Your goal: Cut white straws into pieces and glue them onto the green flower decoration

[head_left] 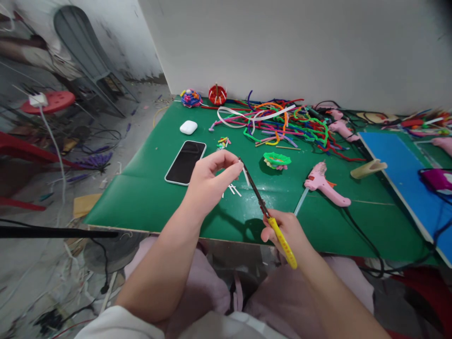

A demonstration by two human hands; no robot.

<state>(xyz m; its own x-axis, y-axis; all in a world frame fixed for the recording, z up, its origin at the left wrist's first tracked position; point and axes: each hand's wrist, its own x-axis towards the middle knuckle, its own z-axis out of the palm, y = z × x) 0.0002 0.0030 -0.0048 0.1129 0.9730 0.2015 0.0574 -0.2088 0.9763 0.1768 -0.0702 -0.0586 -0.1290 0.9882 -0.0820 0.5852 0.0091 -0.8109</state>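
Our hands meet mid-frame, left hand [208, 181] pinching a short white strip [246, 177], right hand [287, 230] gripping yellow-handled scissors [263, 207] tipped against it, above the green worktop [141, 193], phone [185, 162] at left.

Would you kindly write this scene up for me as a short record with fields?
left hand: pinches a white strip at the tip of the scissors
right hand: grips the scissors by the yellow handle
table: green; holds a phone, white case, pink glue gun
far side: tangle of coloured pipe cleaners
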